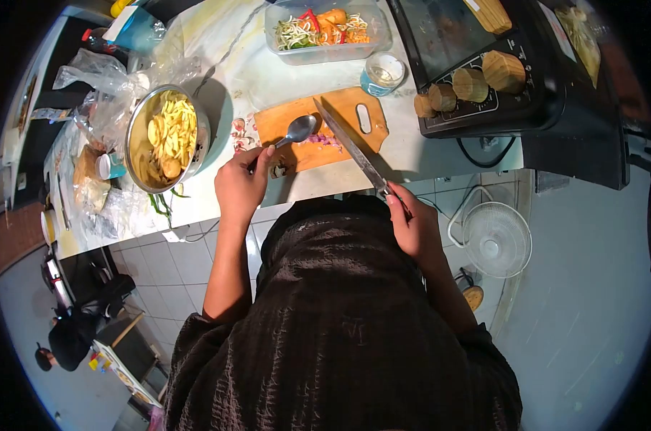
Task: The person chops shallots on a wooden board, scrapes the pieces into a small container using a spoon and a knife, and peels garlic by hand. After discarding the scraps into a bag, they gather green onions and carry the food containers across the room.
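**Spoon [302,128] in L hand [241,183], knife [356,151] in R hand [415,223], over cutting board [275,126]**

Nearest: person's dark top [340,309], tiled floor [171,262] to L & R; white mesh basket [492,248] low on R, beyond the counter's [289,80] near edge. R hand closed round knife handle at that edge; blade slants far-left across cutting board. L hand a bit farther, fingers pinched on spoon handle, bowl over mid-board. Can't tell if spoon or blade touches the board.

Chopped purple bits [325,141] on board btwn spoon bowl & blade; reddish skins [241,136] just L of it. Farther L: green chillies [159,205], then metal pot [135,158] w/ yellow slices [174,126] inside, clear plastic bags [103,75] past it. On R, black countertop oven [548,93] w/ wooden knobs [504,70].

Just beyond board's far side, to R: small tub [377,87]. Farthest: clear plastic container [318,56] w/ sprouts [294,34], red strips [311,21] & orange pieces [333,32].
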The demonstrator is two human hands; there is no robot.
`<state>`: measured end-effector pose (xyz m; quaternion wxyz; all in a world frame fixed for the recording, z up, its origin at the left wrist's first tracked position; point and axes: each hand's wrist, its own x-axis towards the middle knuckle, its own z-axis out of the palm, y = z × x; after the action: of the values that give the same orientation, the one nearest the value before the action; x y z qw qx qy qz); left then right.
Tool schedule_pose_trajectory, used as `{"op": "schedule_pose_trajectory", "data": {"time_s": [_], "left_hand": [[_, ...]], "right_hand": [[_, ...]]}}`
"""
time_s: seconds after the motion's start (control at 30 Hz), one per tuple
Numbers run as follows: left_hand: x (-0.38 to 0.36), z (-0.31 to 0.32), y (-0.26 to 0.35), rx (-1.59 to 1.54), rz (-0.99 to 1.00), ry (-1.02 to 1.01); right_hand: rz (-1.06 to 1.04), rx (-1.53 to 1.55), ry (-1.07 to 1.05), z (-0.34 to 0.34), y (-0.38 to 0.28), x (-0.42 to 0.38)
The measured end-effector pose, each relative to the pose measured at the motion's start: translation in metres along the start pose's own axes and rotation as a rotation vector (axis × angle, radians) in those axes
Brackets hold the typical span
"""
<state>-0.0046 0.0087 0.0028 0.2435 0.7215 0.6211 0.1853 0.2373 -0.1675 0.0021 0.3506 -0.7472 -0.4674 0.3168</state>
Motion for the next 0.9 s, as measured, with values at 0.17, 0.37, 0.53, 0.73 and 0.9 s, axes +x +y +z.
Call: {"op": "schedule_pose_trajectory", "data": {"time_s": [0.17, 0.37, 0.53, 0.73, 0.9], "left_hand": [[-0.01, -0.006, 0.0, -0.065, -0.065, 0.012], [-0.014, -0.01, 0.005, -0.068, 0.086, 0.149], [0.0, -0.007, 0.022, -0.012, 0.293, 0.065], [0.038, 0.02, 0.044, 0.146, 0.593, 0.115], [0.07, 0.027, 0.069, 0.305, 0.849, 0.063]], "right_hand": [[0.099, 0.111, -0.09, -0.001, -0.009, 0.005], [0.158, 0.13, -0.071, -0.005, -0.002, 0.009], [0.07, 0.028, 0.007, -0.024, 0.005, 0.012], [0.057, -0.027, 0.115, -0.04, 0.019, 0.003], [0.088, -0.038, 0.155, -0.046, 0.026, -0.011]]}}
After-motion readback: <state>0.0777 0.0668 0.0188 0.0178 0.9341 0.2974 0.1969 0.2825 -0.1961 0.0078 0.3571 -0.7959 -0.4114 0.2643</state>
